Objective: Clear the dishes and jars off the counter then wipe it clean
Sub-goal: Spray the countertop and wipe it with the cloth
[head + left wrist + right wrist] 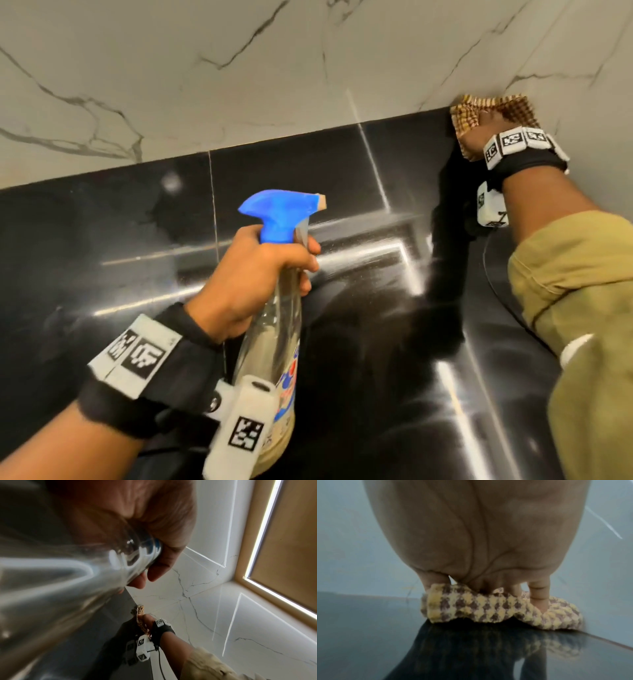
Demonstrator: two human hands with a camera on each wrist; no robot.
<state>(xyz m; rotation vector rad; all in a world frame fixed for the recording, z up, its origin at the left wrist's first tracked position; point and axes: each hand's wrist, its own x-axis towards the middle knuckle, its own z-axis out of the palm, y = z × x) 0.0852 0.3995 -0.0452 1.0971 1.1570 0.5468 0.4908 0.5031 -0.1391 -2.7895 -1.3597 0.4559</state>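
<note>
My left hand [260, 270] grips the neck of a clear spray bottle [274, 342] with a blue trigger head [277, 212], held above the glossy black counter [102, 240] with its nozzle pointing right. In the left wrist view the bottle [68, 581] fills the left side under my fingers [154, 534]. My right hand [486, 132] presses a yellow-and-brown checked cloth [466, 116] onto the counter's back right corner, against the wall. The right wrist view shows the fingers [537, 597] reaching straight down onto the bunched cloth [488, 608], their tips hidden behind it.
White marble wall [171, 85] runs along the counter's back and right side. Wet streaks and spray film [359, 274] shine on the counter's middle. My olive sleeve [565, 274] hangs over the right part. A lit strip [262, 527] edges a tan cabinet above.
</note>
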